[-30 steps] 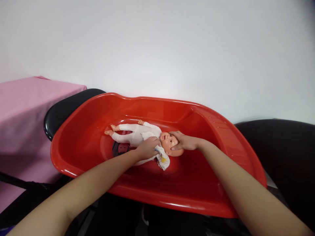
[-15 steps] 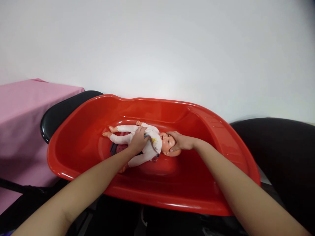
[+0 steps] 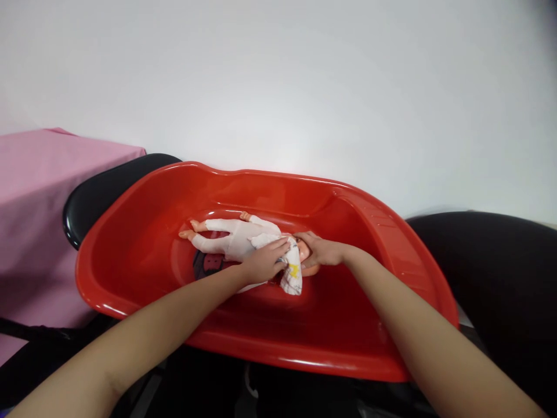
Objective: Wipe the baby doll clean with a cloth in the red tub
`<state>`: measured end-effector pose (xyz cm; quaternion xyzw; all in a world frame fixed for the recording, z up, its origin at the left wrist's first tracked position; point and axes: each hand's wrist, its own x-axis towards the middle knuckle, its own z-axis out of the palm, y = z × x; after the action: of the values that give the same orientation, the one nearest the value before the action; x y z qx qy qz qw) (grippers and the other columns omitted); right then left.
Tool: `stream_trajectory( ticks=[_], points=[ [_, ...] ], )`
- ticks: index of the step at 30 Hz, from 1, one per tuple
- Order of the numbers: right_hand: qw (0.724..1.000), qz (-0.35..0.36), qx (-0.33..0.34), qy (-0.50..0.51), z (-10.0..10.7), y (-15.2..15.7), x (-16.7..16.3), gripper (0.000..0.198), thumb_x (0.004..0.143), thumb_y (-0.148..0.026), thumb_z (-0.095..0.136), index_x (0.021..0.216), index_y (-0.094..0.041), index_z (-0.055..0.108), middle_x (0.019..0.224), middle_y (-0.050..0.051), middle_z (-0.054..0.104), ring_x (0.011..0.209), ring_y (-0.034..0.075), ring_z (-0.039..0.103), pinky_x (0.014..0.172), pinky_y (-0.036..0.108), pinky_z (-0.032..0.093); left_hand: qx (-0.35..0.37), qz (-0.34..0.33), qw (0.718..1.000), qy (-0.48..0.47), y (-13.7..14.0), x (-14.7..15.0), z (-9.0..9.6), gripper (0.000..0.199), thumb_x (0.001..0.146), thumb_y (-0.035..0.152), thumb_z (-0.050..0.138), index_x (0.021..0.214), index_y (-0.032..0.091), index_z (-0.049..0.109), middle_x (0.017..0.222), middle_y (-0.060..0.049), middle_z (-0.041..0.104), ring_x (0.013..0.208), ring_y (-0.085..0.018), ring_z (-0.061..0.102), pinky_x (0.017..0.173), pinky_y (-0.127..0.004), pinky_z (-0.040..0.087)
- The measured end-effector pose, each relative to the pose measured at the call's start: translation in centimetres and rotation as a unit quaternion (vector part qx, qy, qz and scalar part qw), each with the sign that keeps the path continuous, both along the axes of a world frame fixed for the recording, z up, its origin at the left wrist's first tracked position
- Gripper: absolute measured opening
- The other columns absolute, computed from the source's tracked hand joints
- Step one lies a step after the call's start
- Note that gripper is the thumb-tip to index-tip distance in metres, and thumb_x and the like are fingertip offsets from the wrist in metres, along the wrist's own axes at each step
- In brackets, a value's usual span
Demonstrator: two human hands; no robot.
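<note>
Left hand (image 3: pixel 266 262) has its fingers on a small white cloth (image 3: pixel 295 273) and holds it against the lower part of the doll's face. Yellow shows on the cloth, which hangs down just beside the fingertips. Right hand (image 3: pixel 321 252) holds the top of the doll's head, with its fingers and thumb curled round it. Between the two hands is a bit of the face. The doll (image 3: pixel 239 242) lies on its back in white clothes, with its feet well out to the left of the left hand. One little arm pokes out beyond that hand. Under the doll's legs, near the left wrist, is something dark and pink (image 3: pixel 202 266), but I can't tell what it is. All round both hands is a big red tub (image 3: pixel 278 191). Far left of the hands is a pink cover (image 3: pixel 43 168), and far right is something black (image 3: pixel 500 261). Beyond them all is a white wall (image 3: pixel 278 87).
</note>
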<state>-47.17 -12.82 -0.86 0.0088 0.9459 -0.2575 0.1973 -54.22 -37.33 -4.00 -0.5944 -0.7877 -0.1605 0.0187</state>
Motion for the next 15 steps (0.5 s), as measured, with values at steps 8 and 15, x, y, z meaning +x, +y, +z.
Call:
stream_trajectory(
  ticks=[8, 15],
  points=[
    [1.0, -0.005, 0.013, -0.024, 0.8, -0.7, 0.1, 0.11, 0.068, -0.058, 0.083, 0.162, -0.031, 0.031, 0.155, 0.015, 0.041, 0.145, 0.041, 0.044, 0.121, 0.054, 0.04, -0.008, 0.024, 0.999, -0.035, 0.1, -1.1, -0.6, 0.059, 0.103, 0.03, 0.048, 0.157, 0.008, 0.043, 0.158, -0.018, 0.054, 0.148, -0.025, 0.051, 0.117, -0.034, 0.046],
    [1.0, 0.008, 0.013, -0.016, 0.8, -0.5, 0.1, 0.113, 0.067, -0.058, 0.084, 0.163, -0.031, 0.031, 0.158, 0.014, 0.04, 0.146, 0.041, 0.044, 0.125, 0.053, 0.037, -0.002, 0.017, 0.992, -0.122, 0.2, -0.8, 1.3, 0.045, 0.101, 0.018, 0.049, 0.146, 0.018, 0.055, 0.137, -0.011, 0.072, 0.12, -0.022, 0.069, 0.104, -0.034, 0.056]
  ],
)
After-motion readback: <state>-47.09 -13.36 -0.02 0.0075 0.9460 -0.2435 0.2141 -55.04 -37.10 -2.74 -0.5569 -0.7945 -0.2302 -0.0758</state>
